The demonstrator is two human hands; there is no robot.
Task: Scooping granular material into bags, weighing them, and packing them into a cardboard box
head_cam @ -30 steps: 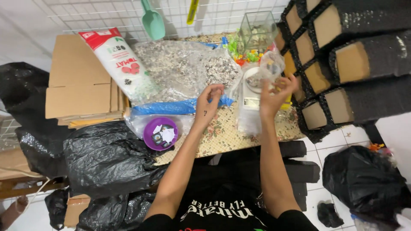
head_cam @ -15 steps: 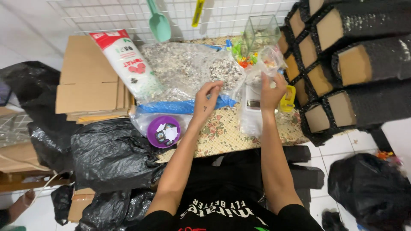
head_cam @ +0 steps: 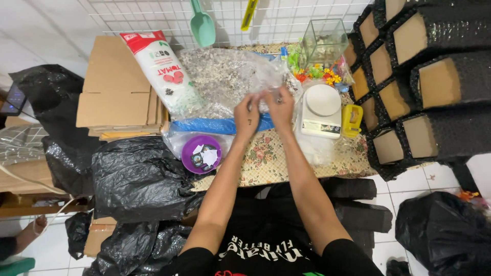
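Pinching a small clear bag (head_cam: 267, 99) between them, both hands (head_cam: 263, 112) meet beside the white scale (head_cam: 321, 110).

White scale (head_cam: 320, 110), purple lid (head_cam: 201, 154), flattened cardboard boxes (head_cam: 115, 89)

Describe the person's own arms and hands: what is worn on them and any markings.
Both arms are bare from the short black sleeves of a black T-shirt with white lettering down to the fingers. The left hand carries a small dark mark on its back, possibly a tattoo. The right hand shows no mark. No gloves, watch, bracelets or rings are visible on either.
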